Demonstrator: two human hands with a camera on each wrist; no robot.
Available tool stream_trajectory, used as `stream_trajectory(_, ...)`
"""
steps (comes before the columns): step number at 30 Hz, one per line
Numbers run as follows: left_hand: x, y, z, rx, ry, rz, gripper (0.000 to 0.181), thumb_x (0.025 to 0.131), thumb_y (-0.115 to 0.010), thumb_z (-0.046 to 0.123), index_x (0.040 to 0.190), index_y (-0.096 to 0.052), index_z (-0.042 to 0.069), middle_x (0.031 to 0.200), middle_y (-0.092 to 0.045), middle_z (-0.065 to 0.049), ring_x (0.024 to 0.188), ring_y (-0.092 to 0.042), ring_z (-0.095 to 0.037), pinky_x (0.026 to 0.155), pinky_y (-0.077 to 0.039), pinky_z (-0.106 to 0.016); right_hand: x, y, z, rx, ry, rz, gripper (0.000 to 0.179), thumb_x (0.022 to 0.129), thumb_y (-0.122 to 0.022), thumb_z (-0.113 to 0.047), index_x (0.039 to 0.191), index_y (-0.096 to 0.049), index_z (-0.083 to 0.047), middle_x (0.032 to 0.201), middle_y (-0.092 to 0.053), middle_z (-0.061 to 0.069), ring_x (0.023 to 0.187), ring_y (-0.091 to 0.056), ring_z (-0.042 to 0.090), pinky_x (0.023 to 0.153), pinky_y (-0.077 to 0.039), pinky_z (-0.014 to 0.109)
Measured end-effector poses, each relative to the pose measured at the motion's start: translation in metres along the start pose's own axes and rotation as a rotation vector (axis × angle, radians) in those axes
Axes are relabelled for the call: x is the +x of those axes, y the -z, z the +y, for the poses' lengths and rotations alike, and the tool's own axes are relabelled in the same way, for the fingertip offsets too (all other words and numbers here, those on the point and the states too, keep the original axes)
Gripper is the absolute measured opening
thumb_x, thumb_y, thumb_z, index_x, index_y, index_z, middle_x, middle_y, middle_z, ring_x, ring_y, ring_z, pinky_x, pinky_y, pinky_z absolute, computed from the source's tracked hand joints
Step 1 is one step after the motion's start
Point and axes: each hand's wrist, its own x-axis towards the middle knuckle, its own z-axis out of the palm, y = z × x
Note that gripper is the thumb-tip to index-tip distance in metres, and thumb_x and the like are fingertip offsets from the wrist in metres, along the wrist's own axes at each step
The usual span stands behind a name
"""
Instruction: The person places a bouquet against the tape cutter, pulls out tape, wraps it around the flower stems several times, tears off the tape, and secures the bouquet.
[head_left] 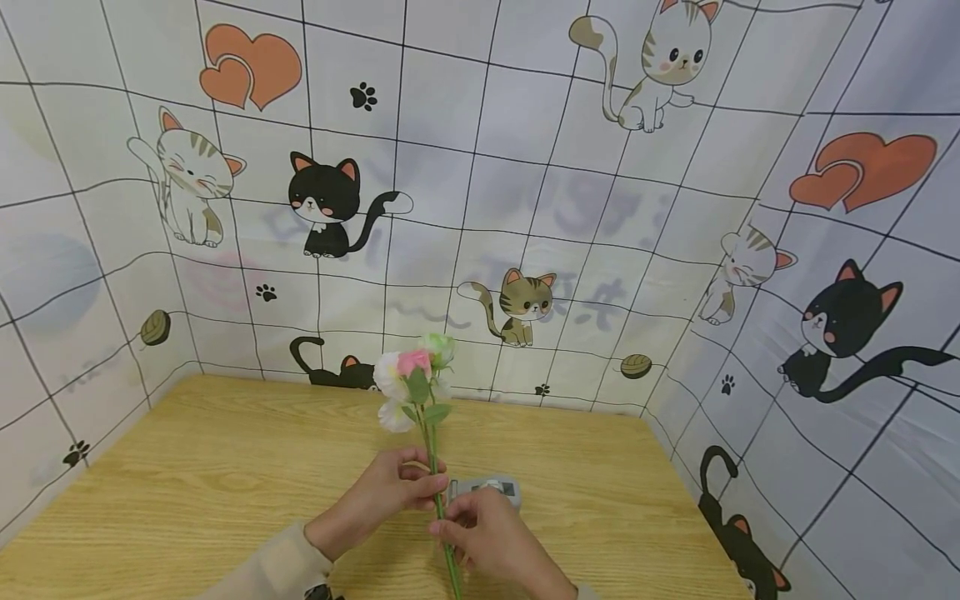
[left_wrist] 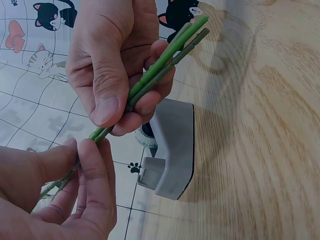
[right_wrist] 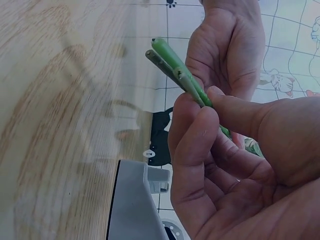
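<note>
A small bunch of artificial flowers (head_left: 415, 363), with white, pink and pale green heads, stands nearly upright over the table. Its green stems (left_wrist: 170, 55) are gathered together, and their cut ends show in both wrist views. My left hand (head_left: 405, 482) pinches the stems below the leaves. Lower down, my right hand (head_left: 491, 533) grips the same stems between thumb and fingers, with the ends sticking out past it. Just behind the right hand sits a grey tape dispenser (left_wrist: 175, 150) with a roll in it, partly covered by that hand in the head view.
The wood-grain table (head_left: 225, 467) spreads out on both sides of the hands. A white grid-patterned cloth (head_left: 450, 183) printed with cats, hearts and paw marks hangs behind it and along both sides.
</note>
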Motion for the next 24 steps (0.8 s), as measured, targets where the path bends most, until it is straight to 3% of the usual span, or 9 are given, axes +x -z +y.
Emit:
stream_trajectory(9,0.0011,-0.0016,-0.0044,0.012,-0.010,0.002,0.030,0.112,-0.080,0.010,0.136,-0.075,-0.007,0.114,-0.085,-0.011,0.099,-0.078,-0.010,0.090,-0.072,-0.030,0.0010,-0.0010,0.0029,-0.040,-0.015,0.022,0.021,0.108,-0.087,-0.021,0.089,-0.083,-0.012,0.072,-0.073,-0.006,0.056,-0.060,0.011,0.049,-0.050,0.020)
stream_trajectory(24,-0.0019,-0.0031,-0.0030,0.040,-0.054,0.002,0.032,0.111,-0.082,0.011,0.135,-0.076,-0.009,0.115,-0.088,-0.019,0.104,-0.085,-0.022,0.095,-0.073,-0.042,0.0019,-0.0011,0.0056,-0.030,0.009,0.016,0.016,0.107,-0.088,-0.019,0.093,-0.082,-0.013,0.077,-0.076,-0.002,0.060,-0.068,0.015,0.049,-0.051,0.019)
